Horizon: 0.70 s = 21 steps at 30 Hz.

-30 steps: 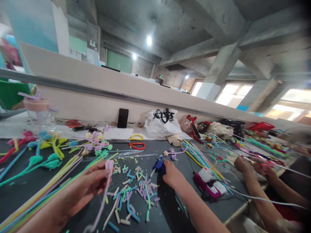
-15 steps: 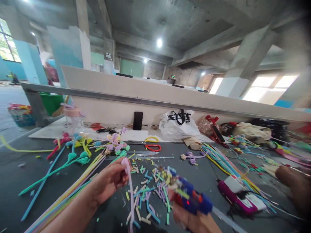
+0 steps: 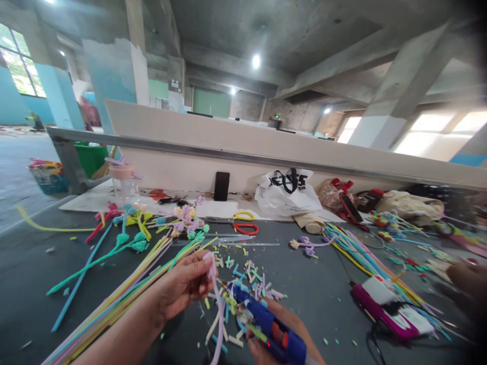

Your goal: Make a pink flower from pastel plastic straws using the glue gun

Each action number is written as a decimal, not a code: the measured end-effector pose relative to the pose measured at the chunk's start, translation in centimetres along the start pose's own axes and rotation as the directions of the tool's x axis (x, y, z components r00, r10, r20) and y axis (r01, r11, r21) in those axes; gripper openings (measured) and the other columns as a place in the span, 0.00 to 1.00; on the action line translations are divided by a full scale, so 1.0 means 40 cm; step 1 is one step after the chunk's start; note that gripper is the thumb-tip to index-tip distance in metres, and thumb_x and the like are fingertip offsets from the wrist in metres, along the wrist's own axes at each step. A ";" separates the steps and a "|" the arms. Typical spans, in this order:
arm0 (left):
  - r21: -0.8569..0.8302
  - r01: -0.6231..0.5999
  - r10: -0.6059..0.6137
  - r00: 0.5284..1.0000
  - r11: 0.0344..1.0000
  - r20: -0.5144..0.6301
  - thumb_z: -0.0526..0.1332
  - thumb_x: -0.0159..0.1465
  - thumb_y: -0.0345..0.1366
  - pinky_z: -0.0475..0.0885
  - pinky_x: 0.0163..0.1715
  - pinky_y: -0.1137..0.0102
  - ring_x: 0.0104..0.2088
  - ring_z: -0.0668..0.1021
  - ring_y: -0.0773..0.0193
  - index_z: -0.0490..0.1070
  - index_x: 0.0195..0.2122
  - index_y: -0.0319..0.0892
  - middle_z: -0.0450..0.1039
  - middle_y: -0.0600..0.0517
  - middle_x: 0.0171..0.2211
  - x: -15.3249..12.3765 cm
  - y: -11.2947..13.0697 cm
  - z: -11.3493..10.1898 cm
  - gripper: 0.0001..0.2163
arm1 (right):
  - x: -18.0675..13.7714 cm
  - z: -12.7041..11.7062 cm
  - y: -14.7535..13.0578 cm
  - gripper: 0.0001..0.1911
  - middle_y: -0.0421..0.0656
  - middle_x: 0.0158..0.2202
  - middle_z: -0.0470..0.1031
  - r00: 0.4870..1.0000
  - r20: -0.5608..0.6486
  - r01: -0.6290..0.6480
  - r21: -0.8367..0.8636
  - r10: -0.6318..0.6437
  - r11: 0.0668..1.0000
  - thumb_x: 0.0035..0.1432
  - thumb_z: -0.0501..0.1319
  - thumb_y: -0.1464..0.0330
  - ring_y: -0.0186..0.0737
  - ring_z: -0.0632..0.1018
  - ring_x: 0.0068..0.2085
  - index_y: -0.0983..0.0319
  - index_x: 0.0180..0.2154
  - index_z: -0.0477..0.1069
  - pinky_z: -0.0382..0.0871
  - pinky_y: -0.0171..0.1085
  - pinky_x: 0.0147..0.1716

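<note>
Left fingers (image 3: 196, 278) pinch a lilac stem (image 3: 218, 304), right fingers (image 3: 286, 313) clasp a glue gun (image 3: 268, 327); basket (image 3: 48, 181) holds colourful bits.

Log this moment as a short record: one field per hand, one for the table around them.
Left hand: pinches the top of a lilac pipe cleaner, which hangs down
Right hand: grips a blue glue gun, nozzle close to the pipe cleaner
Table: cut scraps beyond the hands, long pipe cleaners to the left, scissors farther back
</note>
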<state>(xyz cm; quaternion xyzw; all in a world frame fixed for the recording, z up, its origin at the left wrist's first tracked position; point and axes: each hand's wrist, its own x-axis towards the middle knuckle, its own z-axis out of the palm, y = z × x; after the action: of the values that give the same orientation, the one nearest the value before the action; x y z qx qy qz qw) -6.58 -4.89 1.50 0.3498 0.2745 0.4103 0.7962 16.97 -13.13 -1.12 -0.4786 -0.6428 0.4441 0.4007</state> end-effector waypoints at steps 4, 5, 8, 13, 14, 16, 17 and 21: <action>0.020 0.022 -0.023 1.000 1.000 0.004 0.63 0.55 0.39 0.56 0.17 0.81 0.17 0.65 0.78 0.65 0.26 0.38 0.66 0.56 0.21 0.001 -0.007 -0.001 0.09 | 0.019 0.014 0.002 0.14 0.47 0.34 0.71 0.997 -0.045 0.058 -0.164 -0.066 0.985 0.45 0.65 0.65 0.54 0.72 0.38 0.55 0.38 0.71 0.67 0.50 0.38; 0.022 0.021 -0.021 1.000 1.000 0.010 0.62 0.55 0.39 0.56 0.17 0.81 0.17 0.65 0.78 0.65 0.26 0.38 0.66 0.56 0.21 0.002 -0.010 -0.001 0.09 | 0.022 0.019 0.002 0.14 0.47 0.34 0.70 0.996 -0.052 0.068 -0.186 -0.079 0.980 0.45 0.65 0.65 0.53 0.72 0.38 0.54 0.37 0.71 0.67 0.49 0.38; 0.026 0.035 -0.035 0.999 0.999 0.007 0.63 0.55 0.39 0.56 0.16 0.82 0.16 0.65 0.78 0.65 0.27 0.38 0.66 0.56 0.20 0.003 -0.016 0.000 0.10 | 0.025 0.028 -0.003 0.12 0.46 0.32 0.70 0.992 -0.043 0.112 -0.181 -0.121 0.977 0.45 0.64 0.67 0.52 0.72 0.37 0.55 0.36 0.71 0.68 0.47 0.35; 0.011 0.046 -0.046 0.999 0.999 0.005 0.63 0.54 0.39 0.55 0.16 0.82 0.16 0.65 0.78 0.65 0.27 0.38 0.66 0.56 0.21 0.002 -0.016 0.005 0.10 | 0.028 0.036 -0.041 0.06 0.44 0.28 0.69 0.983 -0.039 0.166 -0.200 -0.177 0.966 0.48 0.63 0.69 0.48 0.72 0.32 0.55 0.32 0.71 0.67 0.45 0.32; 0.005 0.044 -0.044 0.999 0.999 0.003 0.63 0.54 0.39 0.56 0.16 0.82 0.17 0.65 0.78 0.65 0.27 0.38 0.66 0.56 0.21 0.002 -0.016 0.005 0.10 | 0.029 0.038 -0.050 0.05 0.43 0.27 0.68 0.983 -0.032 0.169 -0.226 -0.181 0.959 0.48 0.62 0.70 0.47 0.72 0.31 0.55 0.30 0.71 0.67 0.44 0.31; -0.012 0.044 -0.044 0.999 0.999 -0.011 0.63 0.54 0.38 0.57 0.17 0.82 0.17 0.65 0.78 0.65 0.27 0.39 0.66 0.56 0.21 0.002 -0.015 0.005 0.09 | 0.032 0.042 -0.063 0.04 0.43 0.26 0.68 0.981 -0.018 0.183 -0.270 -0.195 0.945 0.48 0.62 0.70 0.46 0.72 0.30 0.55 0.28 0.71 0.66 0.44 0.30; -0.017 0.047 -0.047 0.999 0.999 -0.024 0.63 0.54 0.38 0.57 0.17 0.82 0.16 0.65 0.78 0.65 0.27 0.39 0.66 0.57 0.21 0.002 -0.015 0.005 0.09 | 0.032 0.043 -0.066 0.04 0.43 0.26 0.67 0.979 -0.016 0.191 -0.283 -0.204 0.940 0.47 0.62 0.71 0.46 0.72 0.29 0.55 0.28 0.71 0.66 0.44 0.30; -0.007 0.044 -0.044 0.998 0.999 -0.040 0.63 0.54 0.38 0.55 0.15 0.82 0.16 0.64 0.79 0.66 0.27 0.39 0.67 0.56 0.21 0.003 -0.015 0.004 0.09 | 0.034 0.040 -0.063 0.03 0.43 0.25 0.67 0.978 -0.011 0.195 -0.295 -0.207 0.935 0.48 0.62 0.69 0.45 0.71 0.28 0.55 0.29 0.70 0.65 0.44 0.29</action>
<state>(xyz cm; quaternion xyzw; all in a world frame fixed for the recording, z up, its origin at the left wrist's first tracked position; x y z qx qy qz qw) -6.12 -5.08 1.13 0.3330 0.2971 0.4003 0.8003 14.51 -12.48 0.96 -0.4736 -0.7383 0.2907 0.3822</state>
